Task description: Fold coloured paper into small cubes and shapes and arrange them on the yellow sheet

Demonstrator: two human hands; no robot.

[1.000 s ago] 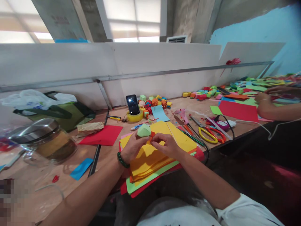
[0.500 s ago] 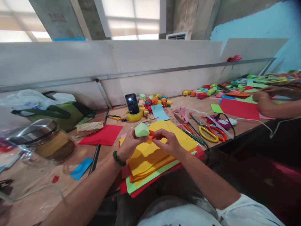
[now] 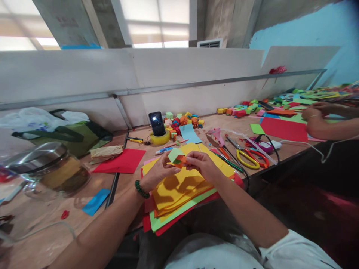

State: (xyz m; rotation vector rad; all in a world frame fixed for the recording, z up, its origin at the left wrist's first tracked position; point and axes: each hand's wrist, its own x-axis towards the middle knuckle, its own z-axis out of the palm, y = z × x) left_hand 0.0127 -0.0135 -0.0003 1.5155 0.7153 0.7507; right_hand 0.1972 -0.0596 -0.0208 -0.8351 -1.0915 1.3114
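Observation:
A pale green paper cube (image 3: pixel 175 154) is held up over the paper stack, with the fingers of my left hand (image 3: pixel 158 172) curled round its left side and the thumb below. A small orange paper piece (image 3: pixel 181 161) sits against the cube's lower right; whether the two are joined I cannot tell. My right hand (image 3: pixel 204 165) pinches this orange piece between thumb and fingers. Beneath both hands lies a stack of yellow paper sheets (image 3: pixel 168 194), with green and red sheets under it.
Behind the stack, a phone (image 3: pixel 157 123) leans in a yellow tape roll (image 3: pixel 160 138) beside several small paper cubes (image 3: pixel 183 120). To the right lie a pink glue gun (image 3: pixel 217 136) and scissors (image 3: pixel 248 158). A glass jar (image 3: pixel 61 173) stands left. Another person's arm (image 3: pixel 322 125) is far right.
The green cube has shifted slightly right and turned, so more of the orange piece shows. My left hand's grip has loosened around it, and my right fingers have closed in on the orange piece.

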